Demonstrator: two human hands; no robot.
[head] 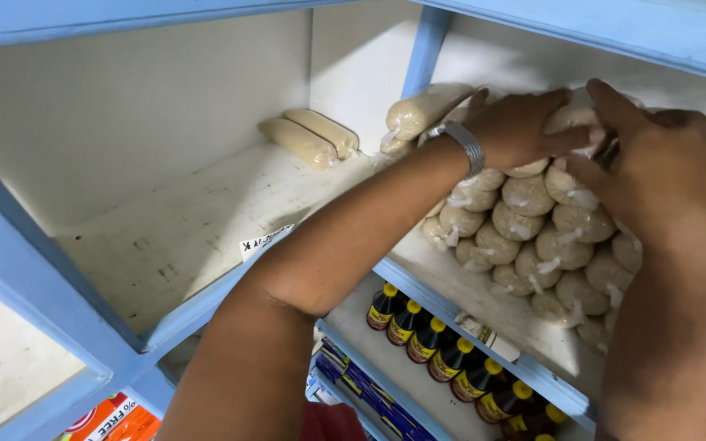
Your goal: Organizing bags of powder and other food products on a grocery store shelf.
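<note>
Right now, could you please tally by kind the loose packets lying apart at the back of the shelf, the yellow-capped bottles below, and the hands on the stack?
Tan packets lying apart: 2
Dark bottles with yellow caps, as far as they show: 8
Hands on the stacked packets, left hand and right hand: 2
Total: 12

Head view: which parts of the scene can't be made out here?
- Top bags of the stack of tied plastic bags: covered by the left hand and right hand; neither grip can be judged.
- Row of dark bottles: cut off by the bottom edge and the right forearm.
- Orange package: cropped at the bottom edge.
- Paper tag on the shelf edge: too small to read.
</note>
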